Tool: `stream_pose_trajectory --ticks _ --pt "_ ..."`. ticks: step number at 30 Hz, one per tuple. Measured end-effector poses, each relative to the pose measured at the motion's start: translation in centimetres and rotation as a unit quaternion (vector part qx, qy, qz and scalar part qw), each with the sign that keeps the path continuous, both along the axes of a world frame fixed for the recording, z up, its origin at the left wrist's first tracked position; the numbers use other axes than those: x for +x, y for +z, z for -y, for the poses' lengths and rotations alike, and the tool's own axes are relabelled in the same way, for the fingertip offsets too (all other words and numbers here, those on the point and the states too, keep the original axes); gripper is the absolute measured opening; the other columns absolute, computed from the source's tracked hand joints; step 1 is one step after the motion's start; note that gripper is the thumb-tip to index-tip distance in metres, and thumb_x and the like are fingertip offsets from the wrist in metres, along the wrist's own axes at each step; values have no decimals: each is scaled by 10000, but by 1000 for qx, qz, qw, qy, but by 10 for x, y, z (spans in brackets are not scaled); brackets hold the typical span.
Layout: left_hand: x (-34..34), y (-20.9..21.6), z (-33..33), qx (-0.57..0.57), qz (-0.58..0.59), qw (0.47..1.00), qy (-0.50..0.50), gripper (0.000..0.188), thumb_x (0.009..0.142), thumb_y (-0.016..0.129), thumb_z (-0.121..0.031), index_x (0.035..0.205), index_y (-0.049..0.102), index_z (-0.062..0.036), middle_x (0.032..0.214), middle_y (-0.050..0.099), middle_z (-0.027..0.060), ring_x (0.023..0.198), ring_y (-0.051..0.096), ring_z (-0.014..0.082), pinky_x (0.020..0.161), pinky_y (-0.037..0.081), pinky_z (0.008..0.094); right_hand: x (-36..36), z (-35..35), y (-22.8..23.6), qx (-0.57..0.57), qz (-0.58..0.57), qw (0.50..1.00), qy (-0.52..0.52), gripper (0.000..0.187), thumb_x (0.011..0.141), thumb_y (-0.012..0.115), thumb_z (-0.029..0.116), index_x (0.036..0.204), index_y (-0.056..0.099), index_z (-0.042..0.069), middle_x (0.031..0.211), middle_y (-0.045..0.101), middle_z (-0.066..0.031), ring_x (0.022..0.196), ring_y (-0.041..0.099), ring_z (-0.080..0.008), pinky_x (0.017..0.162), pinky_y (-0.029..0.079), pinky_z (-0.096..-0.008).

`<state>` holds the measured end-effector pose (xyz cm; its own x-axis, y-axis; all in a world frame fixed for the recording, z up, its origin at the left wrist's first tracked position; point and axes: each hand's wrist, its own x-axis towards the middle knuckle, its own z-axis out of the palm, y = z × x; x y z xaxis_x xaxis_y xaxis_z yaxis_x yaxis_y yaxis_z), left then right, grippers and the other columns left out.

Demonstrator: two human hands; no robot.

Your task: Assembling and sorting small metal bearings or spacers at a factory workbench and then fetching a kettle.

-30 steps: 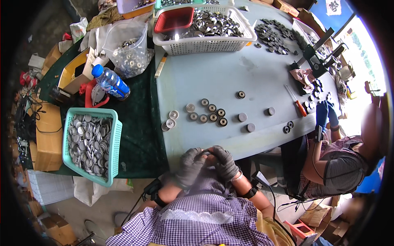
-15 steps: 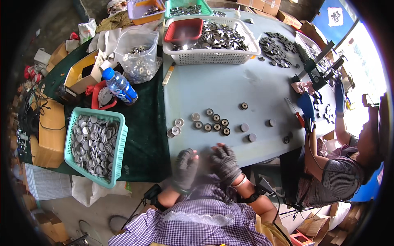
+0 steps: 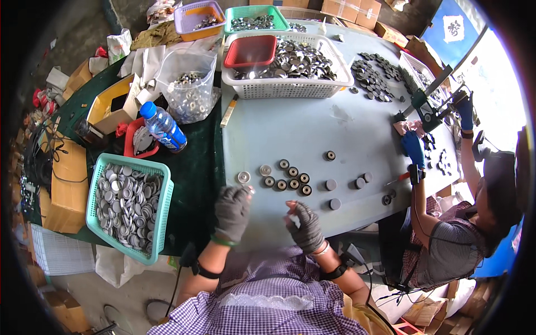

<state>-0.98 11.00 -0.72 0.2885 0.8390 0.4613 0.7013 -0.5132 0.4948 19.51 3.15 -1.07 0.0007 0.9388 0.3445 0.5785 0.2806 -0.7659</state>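
Observation:
My left hand (image 3: pixel 232 213), in a grey fingerless glove, reaches over the table's near left edge. Its fingers are bent closed beside a silver disc (image 3: pixel 244 177); whatever they grip is hidden. Lower to the right is my gloved right hand (image 3: pixel 305 228), loosely curled above the table edge with thumb and fingertips apart and nothing visible in it. Ahead of both hands lies a cluster of black-rimmed round parts (image 3: pixel 293 184), with another silver disc (image 3: pixel 266 170) at its left. Plain grey caps (image 3: pixel 331 185) lie to the right.
A green basket of grey caps (image 3: pixel 166 192) stands at left, near a blue-capped bottle (image 3: pixel 165 132). A white basket (image 3: pixel 290 88) of metal parts, holding a red tray (image 3: pixel 250 51), is at the back. At right, a blue-gloved co-worker (image 3: pixel 466 229) works at a small press (image 3: pixel 427 109).
My left hand has moved forward and left onto the silver discs, covering two of them. My right hand has shifted slightly, its fingers loosening. The co-worker's far hand has risen to the press lever.

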Motion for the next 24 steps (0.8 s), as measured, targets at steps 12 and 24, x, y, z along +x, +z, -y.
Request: stream_pose_trajectory --ticks 12,24 --pt "95 -5 15 -53 48 994 -85 247 756 666 -146 986 628 -63 922 597 121 842 585 323 751 487 416 43 29 -32 -77 -187 976 -82 165 880 594 86 1035 598 32 835 638 -47 693 595 -136 630 476 -271" --pt "141 -32 -11 -84 -115 985 -97 325 728 689 -207 1003 596 -59 990 554 120 950 542 314 792 464 435 60 48 -39 -134 -289 943 -100 152 889 604 115 1003 586 17 816 579 6 736 525 -81 671 438 -243"
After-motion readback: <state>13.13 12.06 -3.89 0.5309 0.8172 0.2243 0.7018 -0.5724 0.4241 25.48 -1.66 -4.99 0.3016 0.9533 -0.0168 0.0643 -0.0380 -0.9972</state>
